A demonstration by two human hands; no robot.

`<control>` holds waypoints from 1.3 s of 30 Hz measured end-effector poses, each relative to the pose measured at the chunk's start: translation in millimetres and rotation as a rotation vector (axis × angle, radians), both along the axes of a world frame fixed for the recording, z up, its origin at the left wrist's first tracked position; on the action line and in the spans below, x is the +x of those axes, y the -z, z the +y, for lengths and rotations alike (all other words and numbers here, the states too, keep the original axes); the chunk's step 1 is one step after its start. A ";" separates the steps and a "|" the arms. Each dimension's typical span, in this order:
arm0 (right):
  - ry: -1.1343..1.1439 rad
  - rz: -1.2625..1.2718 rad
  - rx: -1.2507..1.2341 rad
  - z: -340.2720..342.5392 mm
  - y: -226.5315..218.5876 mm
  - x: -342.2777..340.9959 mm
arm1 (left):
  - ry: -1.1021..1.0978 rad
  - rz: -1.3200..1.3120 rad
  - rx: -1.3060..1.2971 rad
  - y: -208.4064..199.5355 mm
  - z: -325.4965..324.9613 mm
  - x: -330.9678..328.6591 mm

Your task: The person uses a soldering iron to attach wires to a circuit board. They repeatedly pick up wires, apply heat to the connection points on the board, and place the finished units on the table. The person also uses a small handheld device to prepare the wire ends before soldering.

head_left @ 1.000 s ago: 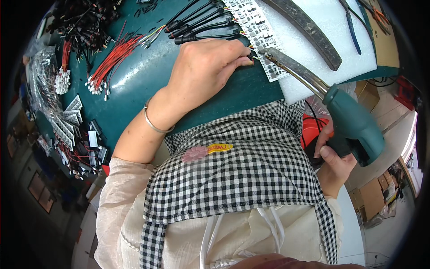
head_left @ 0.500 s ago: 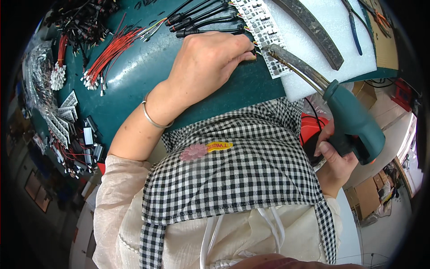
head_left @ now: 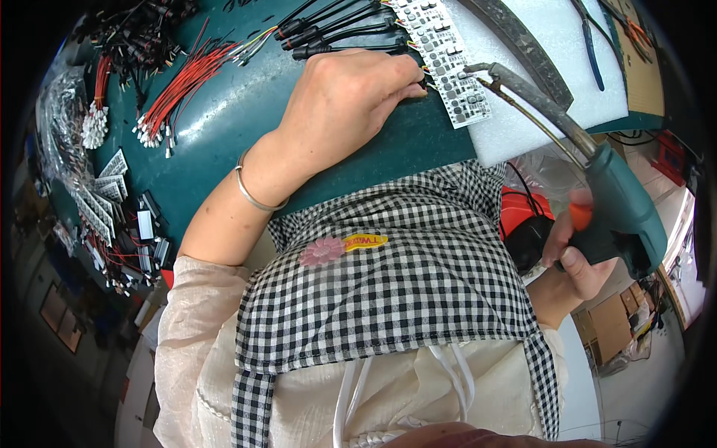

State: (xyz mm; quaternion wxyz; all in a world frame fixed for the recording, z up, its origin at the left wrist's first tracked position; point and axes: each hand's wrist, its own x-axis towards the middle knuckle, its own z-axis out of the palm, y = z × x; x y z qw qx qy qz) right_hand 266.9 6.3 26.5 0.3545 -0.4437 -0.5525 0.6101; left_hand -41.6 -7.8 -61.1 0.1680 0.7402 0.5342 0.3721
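My left hand (head_left: 347, 97) is closed in a pinch at the left edge of a white circuit board panel (head_left: 441, 45). Between its fingertips is a black cable end with thin coloured wires, mostly hidden by the hand. Other black connector cables (head_left: 340, 37) run to the same board edge just above. A green soldering gun (head_left: 627, 198) is gripped by my right hand (head_left: 582, 265), beyond the board's near right corner. Its metal tip hovers over or beside the board's right edge; contact cannot be made out.
White foam sheet (head_left: 515, 112) lies under the board's right side, bearing a dark curved bar (head_left: 523, 52) and blue-handled pliers (head_left: 590, 56). Red wires with white plugs (head_left: 183, 93), black connectors (head_left: 134, 33) and small board pieces (head_left: 104, 205) cover the green table's left.
The soldering gun has shifted right, drawing its tip away from the wires toward the board's right edge. My left hand stays nearly in place, still pinching the cable.
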 end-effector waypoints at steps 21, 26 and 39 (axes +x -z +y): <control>0.077 -0.043 0.003 -17.6 0.0 -3.4 | -0.015 0.043 0.170 3.0 -0.3 6.7; 0.065 -0.026 -0.028 -18.9 2.2 0.8 | -0.005 0.115 0.130 -4.5 -1.6 4.8; 0.051 -0.154 -0.010 -23.8 4.6 -2.6 | 0.010 0.133 0.157 -6.5 -1.5 4.7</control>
